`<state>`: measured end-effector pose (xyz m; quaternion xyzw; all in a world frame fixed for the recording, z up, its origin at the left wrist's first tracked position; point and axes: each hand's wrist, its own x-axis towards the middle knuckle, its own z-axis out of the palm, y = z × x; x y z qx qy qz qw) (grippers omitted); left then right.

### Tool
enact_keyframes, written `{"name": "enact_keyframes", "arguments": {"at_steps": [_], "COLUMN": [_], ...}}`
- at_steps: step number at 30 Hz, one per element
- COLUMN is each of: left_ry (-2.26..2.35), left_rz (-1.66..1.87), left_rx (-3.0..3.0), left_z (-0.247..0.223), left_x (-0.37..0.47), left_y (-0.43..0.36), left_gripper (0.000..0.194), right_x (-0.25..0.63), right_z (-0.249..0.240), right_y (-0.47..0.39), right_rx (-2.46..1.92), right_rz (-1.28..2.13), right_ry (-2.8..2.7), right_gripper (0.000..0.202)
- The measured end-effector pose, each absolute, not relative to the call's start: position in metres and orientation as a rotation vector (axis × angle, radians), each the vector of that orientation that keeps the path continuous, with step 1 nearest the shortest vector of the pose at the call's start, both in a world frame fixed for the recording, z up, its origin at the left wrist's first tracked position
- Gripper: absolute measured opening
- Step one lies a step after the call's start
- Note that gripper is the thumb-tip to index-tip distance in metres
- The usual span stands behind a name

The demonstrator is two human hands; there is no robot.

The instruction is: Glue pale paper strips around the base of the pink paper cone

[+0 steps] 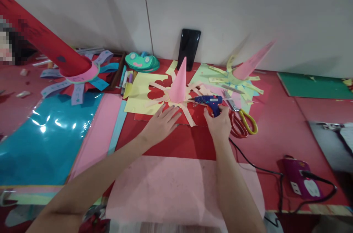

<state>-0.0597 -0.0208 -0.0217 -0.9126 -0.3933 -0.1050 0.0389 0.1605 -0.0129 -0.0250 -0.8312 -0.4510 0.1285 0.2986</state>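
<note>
A blue hot glue gun (207,100) is in my right hand (220,122), my fingers round its handle. Its nozzle points left at the base of a pink paper cone (179,88). The cone stands upright on a pale yellow scalloped paper base with paper strips (188,115) fanning out around it. My left hand (162,124) lies flat with fingers stretched, close to the front of that base; whether it touches the strips I cannot tell. Scissors (242,121) with red and yellow handles lie just right of my right hand.
A second pink cone (255,60) with yellow strips stands behind right. A black phone (189,47) leans on the wall. At left are a tall red paper tube (52,38) and blue sheets (46,141). The glue gun's cord runs toward a purple power strip (300,178).
</note>
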Motion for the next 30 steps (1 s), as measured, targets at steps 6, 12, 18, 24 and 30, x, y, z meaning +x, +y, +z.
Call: {"name": "enact_keyframes", "arguments": {"at_steps": [6, 12, 18, 24, 30], "left_ry": [-1.202, -1.326, -1.417, -1.411, -1.348], "left_rz": [-0.089, -0.204, -0.246, -0.216, -0.140], "left_rx": [-2.896, -2.860, -2.845, -2.908, -3.000], "left_z": [-0.009, -0.031, -0.043, -0.043, -0.046], "left_x": [-0.030, -0.026, -0.033, -0.035, -0.036], "left_y": [-0.034, -0.023, -0.017, -0.016, -0.015], "left_gripper": [0.051, 0.050, 0.050, 0.057, 0.061], "right_x": [0.167, 0.182, 0.180, 0.179, 0.179], "right_z": [-0.017, -0.047, -0.058, -0.059, -0.056], "right_y": [-0.015, -0.002, 0.002, 0.002, 0.002], "right_rx": [-2.189, -1.965, -1.895, -1.906, -1.894], "right_rz": [0.270, 0.002, 0.001, 0.044, 0.080], "right_ry": [-1.317, -1.464, -1.475, -1.414, -1.401], "right_gripper": [0.053, 0.046, 0.041, 0.040, 0.040]}}
